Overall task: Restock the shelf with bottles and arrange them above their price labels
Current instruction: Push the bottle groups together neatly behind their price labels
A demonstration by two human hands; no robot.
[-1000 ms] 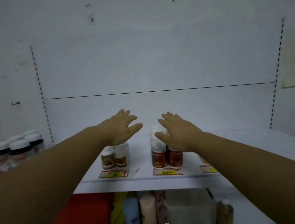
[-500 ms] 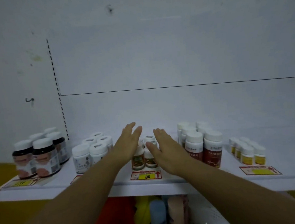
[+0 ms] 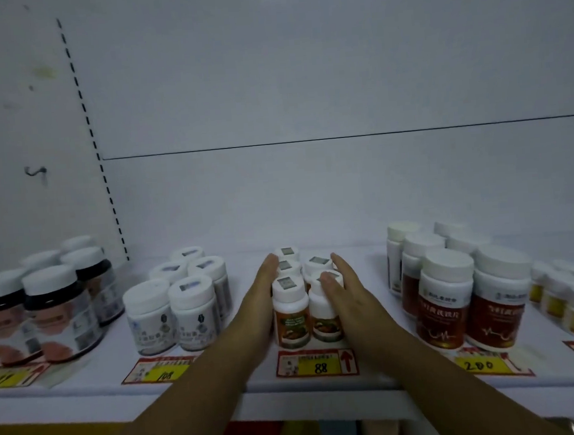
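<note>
Several small orange-labelled bottles (image 3: 291, 314) with white caps stand in a tight cluster on the white shelf (image 3: 223, 385), right above the "88" price label (image 3: 317, 363). My left hand (image 3: 256, 305) lies flat against the cluster's left side, fingers straight. My right hand (image 3: 348, 293) presses flat against its right side, thumb over a cap. Neither hand wraps around a bottle.
Left of the cluster stand white bottles (image 3: 175, 301) above a "108" label (image 3: 158, 370) and dark-capped jars (image 3: 45, 301). To the right are red-labelled bottles (image 3: 456, 293) above a "200" label (image 3: 479, 363) and small yellow bottles (image 3: 573, 301). More goods sit on the shelf below.
The view has come closer and shifted left. Both hands dropped from above the bottles and closed in flat on either side of the orange-labelled cluster.
</note>
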